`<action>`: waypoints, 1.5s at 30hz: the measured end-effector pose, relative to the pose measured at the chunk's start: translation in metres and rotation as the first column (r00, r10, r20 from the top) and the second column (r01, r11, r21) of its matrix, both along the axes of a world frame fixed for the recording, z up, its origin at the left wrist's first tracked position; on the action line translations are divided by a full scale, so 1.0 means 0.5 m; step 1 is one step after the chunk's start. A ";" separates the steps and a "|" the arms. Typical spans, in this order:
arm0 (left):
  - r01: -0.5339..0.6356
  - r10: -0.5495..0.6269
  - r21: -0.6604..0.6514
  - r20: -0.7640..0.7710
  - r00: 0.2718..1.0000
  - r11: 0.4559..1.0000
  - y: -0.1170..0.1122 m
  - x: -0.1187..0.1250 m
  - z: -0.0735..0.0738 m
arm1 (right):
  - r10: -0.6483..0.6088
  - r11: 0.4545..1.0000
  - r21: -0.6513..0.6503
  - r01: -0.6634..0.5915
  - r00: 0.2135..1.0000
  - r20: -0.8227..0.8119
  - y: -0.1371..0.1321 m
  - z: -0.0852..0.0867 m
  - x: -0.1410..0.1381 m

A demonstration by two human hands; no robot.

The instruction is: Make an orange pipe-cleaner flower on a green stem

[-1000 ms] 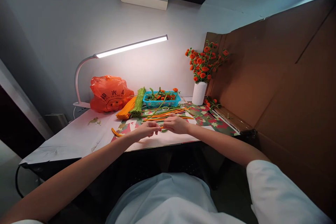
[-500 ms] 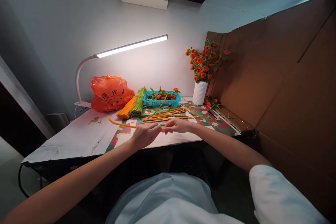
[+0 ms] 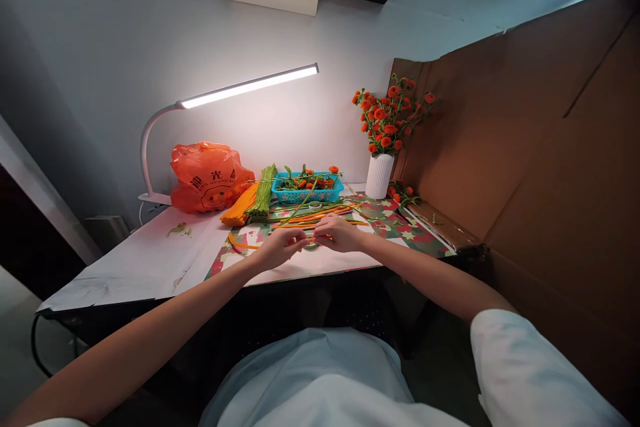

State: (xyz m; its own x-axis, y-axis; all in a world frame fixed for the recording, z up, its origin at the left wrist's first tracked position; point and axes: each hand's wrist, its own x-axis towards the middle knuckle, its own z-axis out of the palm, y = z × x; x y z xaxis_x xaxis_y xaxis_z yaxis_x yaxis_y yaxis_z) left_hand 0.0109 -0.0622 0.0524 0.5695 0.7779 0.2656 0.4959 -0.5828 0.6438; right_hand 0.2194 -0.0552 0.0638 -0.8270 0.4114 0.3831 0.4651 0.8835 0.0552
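Both my hands meet over the front of the table [image 3: 140, 267], above a patterned mat [image 3: 395, 223]. My left hand [image 3: 280, 248] is closed in a pinch on an orange pipe cleaner [image 3: 240, 244], whose free end curls out to the left. My right hand [image 3: 339, 233] is closed too, its fingertips gripping the same pipe cleaner right beside the left fingers. Something small and greenish lies on the mat just under the two hands; I cannot make out what it is.
Behind the hands lie loose orange and green pipe cleaners [image 3: 320, 215], two bundles [image 3: 255, 201], a blue basket [image 3: 307, 192], an orange plastic bag [image 3: 207, 177], a white vase of orange flowers [image 3: 380, 173] and a desk lamp [image 3: 240, 90]. A cardboard wall [image 3: 540, 140] stands at the right.
The hands have moved back together and a little farther from me. The orange pipe cleaner's loose end, stretched out to the left half a second ago, now curls closer to my left hand.
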 end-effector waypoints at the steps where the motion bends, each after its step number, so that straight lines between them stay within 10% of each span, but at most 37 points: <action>1: -0.002 0.006 0.077 -0.047 0.999 0.997 0.007 -0.003 0.002 | -0.020 0.999 0.047 0.018 0.999 0.048 0.006 0.006 0.008; 9: -0.131 0.235 0.471 -0.170 0.957 0.872 0.085 -0.092 0.000 | -0.346 0.884 0.414 0.215 0.898 0.272 0.043 0.080 0.167; 15: -0.102 0.261 0.603 -0.182 0.948 0.791 0.090 -0.069 -0.006 | -0.419 0.897 0.252 0.362 0.879 0.229 0.023 0.070 0.207; 21: -0.130 0.301 0.620 -0.179 0.936 0.774 0.083 -0.044 -0.009 | -0.329 0.943 -0.031 0.332 0.940 0.087 0.033 0.000 0.158; 29: -0.112 0.247 0.564 -0.169 0.954 0.819 0.089 -0.056 -0.020 | -0.308 0.950 0.051 0.309 0.951 -0.028 0.061 -0.033 0.134; 37: -0.142 0.246 0.489 -0.156 0.957 0.861 0.151 -0.093 -0.030 | -0.574 0.819 0.019 0.574 0.817 0.055 0.077 0.026 0.255; 45: -0.329 0.392 0.476 -0.037 0.919 0.816 0.174 -0.056 -0.049 | -0.659 0.745 -0.016 0.667 0.739 0.145 0.094 -0.012 0.221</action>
State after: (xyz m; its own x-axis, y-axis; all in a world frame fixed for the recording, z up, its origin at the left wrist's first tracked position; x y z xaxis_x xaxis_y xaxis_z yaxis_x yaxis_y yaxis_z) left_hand -0.0171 0.0248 0.0278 0.3255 0.7447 0.5826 0.7868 -0.5550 0.2699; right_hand 0.3300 -0.0082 0.0580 -0.3734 0.8926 0.2526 0.9276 0.3576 0.1076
